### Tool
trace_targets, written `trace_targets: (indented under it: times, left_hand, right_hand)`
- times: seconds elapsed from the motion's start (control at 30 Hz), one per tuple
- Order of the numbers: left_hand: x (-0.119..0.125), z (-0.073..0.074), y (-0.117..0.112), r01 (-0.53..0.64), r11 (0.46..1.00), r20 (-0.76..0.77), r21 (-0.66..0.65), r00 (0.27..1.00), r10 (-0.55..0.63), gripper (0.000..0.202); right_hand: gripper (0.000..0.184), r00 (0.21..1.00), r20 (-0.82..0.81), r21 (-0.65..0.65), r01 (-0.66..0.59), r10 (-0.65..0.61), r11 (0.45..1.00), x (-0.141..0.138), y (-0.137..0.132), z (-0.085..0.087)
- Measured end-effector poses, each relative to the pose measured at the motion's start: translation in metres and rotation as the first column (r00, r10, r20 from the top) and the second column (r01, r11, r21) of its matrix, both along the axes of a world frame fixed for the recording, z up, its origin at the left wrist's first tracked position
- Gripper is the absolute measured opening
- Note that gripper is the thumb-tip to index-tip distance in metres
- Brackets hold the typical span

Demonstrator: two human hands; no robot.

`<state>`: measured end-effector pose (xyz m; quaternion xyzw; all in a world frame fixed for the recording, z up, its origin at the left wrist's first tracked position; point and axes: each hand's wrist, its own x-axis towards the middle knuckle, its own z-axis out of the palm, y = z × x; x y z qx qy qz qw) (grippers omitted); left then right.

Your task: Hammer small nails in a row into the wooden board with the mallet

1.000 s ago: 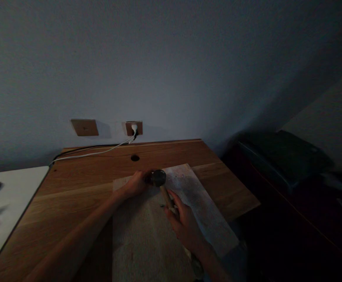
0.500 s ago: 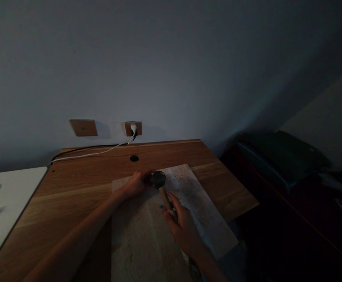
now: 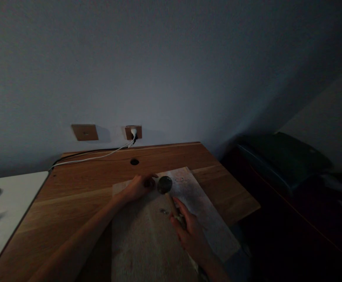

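My right hand (image 3: 190,233) is closed around the light wooden handle of a mallet (image 3: 165,185). Its round dark head is up and faces away, just right of my left hand's fingertips. My left hand (image 3: 140,187) rests near the far edge of a pale wooden board (image 3: 143,243), fingers curled, one stretched toward the mallet head. Something dark lies between those fingers, too dim to name. A small shiny metal piece (image 3: 163,211) is on the board, left of the mallet handle. A few tiny bits (image 3: 180,179) show near the board's far right corner.
Under the board is a brown wooden desk (image 3: 67,203) with a dark cable hole (image 3: 134,161). White and black cables run along its back to a wall socket (image 3: 133,132). A white surface (image 3: 15,199) adjoins at left. A dark green cushion (image 3: 285,156) lies at right.
The mallet head has moved slightly right and down, away from my left hand's fingers. My left hand's fingers have loosened a little, one now reaching out. The view has tilted slightly up.
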<state>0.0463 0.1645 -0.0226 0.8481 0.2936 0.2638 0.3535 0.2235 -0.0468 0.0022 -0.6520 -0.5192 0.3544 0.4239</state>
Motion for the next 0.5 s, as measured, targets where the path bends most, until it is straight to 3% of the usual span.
trace_targets:
  times: [0.13,0.23,0.37,0.5]
  left_hand:
    - [0.001,-0.003,0.001,-0.002,0.999,-0.039,0.036,0.999,0.003,0.044]
    - [0.002,0.003,-0.003,0.023,0.997,-0.064,0.072,0.998,-0.019,0.046]
    - [0.005,0.028,-0.019,0.067,0.977,-0.075,0.201,0.996,-0.053,0.031]
    - [0.018,0.049,-0.05,0.283,0.907,-0.225,0.312,0.949,-0.219,0.015]
  right_hand:
    - [0.06,0.995,-0.015,-0.01,0.094,-0.094,0.996,0.019,-0.021,-0.006]
    - [0.059,0.983,0.011,0.018,0.182,-0.183,0.983,0.031,-0.032,-0.011]
    - [0.063,0.968,0.001,-0.004,0.252,-0.252,0.968,0.038,-0.037,-0.024]
    - [0.067,0.974,-0.035,-0.063,0.22,-0.223,0.973,0.04,-0.037,-0.031]
